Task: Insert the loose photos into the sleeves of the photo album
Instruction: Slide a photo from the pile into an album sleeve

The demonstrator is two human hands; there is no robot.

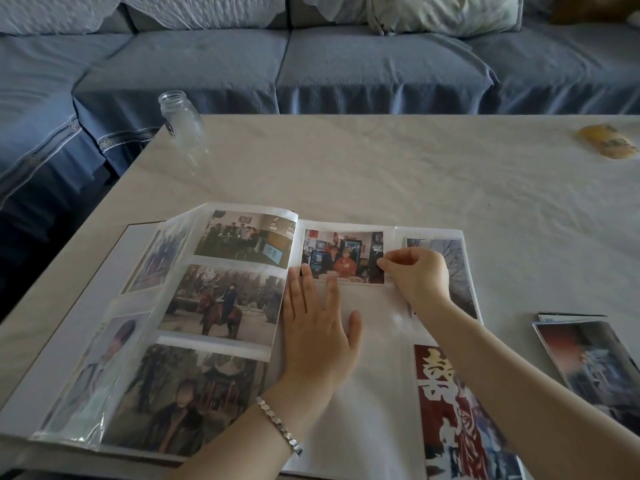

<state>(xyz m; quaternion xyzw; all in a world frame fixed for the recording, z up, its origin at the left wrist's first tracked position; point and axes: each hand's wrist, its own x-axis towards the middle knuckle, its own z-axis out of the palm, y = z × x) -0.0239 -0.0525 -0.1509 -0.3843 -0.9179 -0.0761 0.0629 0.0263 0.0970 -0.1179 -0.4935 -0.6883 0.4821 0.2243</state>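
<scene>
**pageflipper:** Stuck on the far-left pocket of the right page. Got the photo album (360,414) lying open on the near part of the bench (381,168). Any handling tips?

**sleevefan:** Looks nearly seated from here, with the photo (343,254) sitting square in that pocket. Pinched at its right edge by the right hand (415,271), thumb and forefinger closed on it. Page held down by the left hand (318,317), flat, fingers straight and spread, fingertips right at the print's near edge.

**pageflipper:** And the print itself? Anything to worry about?

**sleevefan:** Probably light, thin and a bit springy. Glossy too, so likely to smudge and cling to the clear sleeve (398,320). Best taken by an edge or corner, never the face. Would go for a slow, flat slide with no bowing. Easy to crease a corner on the pocket mouth otherwise.

**pageflipper:** Rest of the loose ones?

**sleevefan:** Small stack (588,362) on the bench, right of the album, well apart from both hands. Also a red-and-white print (450,410) at the near right of the page. Can't tell whether sleeved or loose. Same deal: lift by an edge.
</scene>
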